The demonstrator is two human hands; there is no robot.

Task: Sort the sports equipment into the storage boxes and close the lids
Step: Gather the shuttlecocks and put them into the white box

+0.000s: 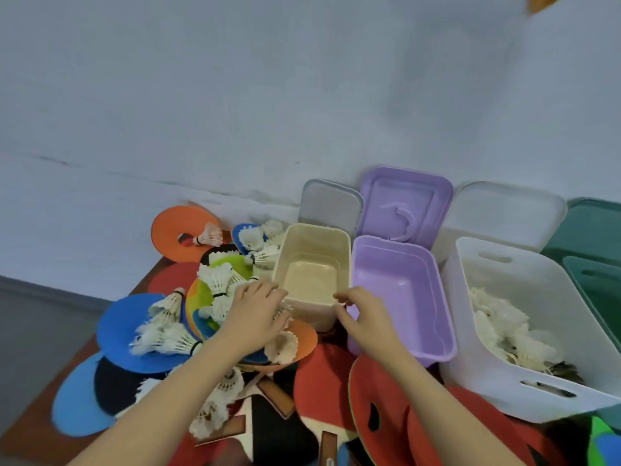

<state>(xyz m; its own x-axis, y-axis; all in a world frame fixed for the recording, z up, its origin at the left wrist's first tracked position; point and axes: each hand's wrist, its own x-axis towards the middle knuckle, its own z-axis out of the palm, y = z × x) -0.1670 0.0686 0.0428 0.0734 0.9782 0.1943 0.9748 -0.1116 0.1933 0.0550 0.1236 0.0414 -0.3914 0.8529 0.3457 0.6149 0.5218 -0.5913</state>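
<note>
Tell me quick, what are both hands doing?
Left hand: fingers curled over shuttlecocks; the grip itself is hidden.
Right hand: loosely curled, holding nothing, at the beige box.

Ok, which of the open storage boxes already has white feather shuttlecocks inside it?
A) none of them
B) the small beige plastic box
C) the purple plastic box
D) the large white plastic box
D: the large white plastic box holds a heap of white feather shuttlecocks, while the small beige plastic box and the purple plastic box show bare floors.
</note>
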